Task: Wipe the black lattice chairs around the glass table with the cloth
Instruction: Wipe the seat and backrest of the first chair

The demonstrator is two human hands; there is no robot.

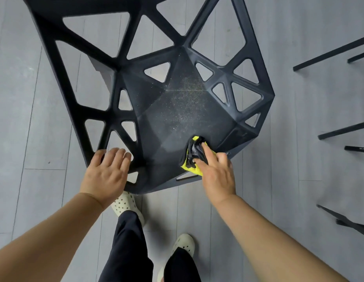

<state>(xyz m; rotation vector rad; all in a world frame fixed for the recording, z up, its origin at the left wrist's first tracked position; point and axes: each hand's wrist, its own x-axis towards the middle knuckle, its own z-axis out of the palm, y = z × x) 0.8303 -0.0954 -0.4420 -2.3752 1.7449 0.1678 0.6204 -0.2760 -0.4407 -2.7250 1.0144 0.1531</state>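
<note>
A black lattice chair (156,110) fills the upper middle of the head view, seen from above. Pale dust speckles the middle of its seat. A bunched yellow and dark grey cloth (194,153) lies on the seat near the front right edge. My right hand (216,176) presses down on the cloth with its fingers stretched over it. My left hand (107,169) rests flat on the seat's front left corner, fingers relaxed.
Thin black legs of other furniture (331,51) reach in from the right edge over the grey plank floor (289,139). My own legs in dark trousers and pale perforated clogs (126,204) stand just in front of the chair.
</note>
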